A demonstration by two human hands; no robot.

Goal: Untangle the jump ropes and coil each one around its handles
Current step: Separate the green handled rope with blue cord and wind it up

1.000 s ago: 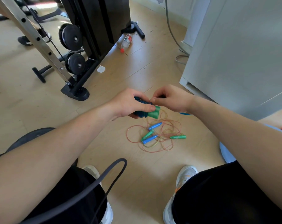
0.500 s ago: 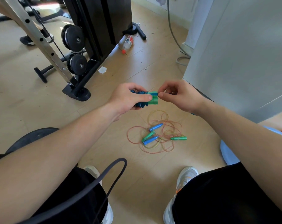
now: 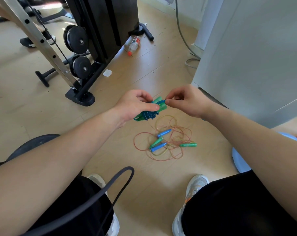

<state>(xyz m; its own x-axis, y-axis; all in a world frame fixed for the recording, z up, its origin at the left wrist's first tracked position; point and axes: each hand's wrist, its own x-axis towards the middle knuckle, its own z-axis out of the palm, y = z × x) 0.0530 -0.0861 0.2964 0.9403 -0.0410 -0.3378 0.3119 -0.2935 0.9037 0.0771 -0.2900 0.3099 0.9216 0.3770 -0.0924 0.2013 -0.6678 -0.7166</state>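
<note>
Down at the near edge of the pale wooden floor (image 3: pixel 144 193), your two white trainers (image 3: pixel 197 183) sit flat below your black shorts (image 3: pixel 229 201), and a dark rubber band loop (image 3: pixel 110 189) crosses your left leg. Just beyond the trainers, toward the middle of the floor, lies the loose tangle of thin red and yellow jump ropes (image 3: pixel 175 142). Two blue plastic handles (image 3: pixel 164 132) and two green plastic handles (image 3: pixel 188 144) are mixed into its loops.

Above that heap, off the floor, your left grip (image 3: pixel 134 104) is curled round a bundle of green handles wound with dark blue rope (image 3: pixel 148 114), thumb pressed along its side. Your right grip (image 3: pixel 186 101) is closed in a pinch, thumb and forefinger nipping the free blue rope end (image 3: pixel 163 100) right at the bundle's top.

Farther back on the left side of the floor stands a black weight machine (image 3: pixel 101 23), with a clear plastic bottle with a red cap (image 3: pixel 134 46) lying beside its base. Along the right edge rises a white cabinet (image 3: pixel 255 57), with a grey cable (image 3: pixel 180 31) trailing down next to it.
</note>
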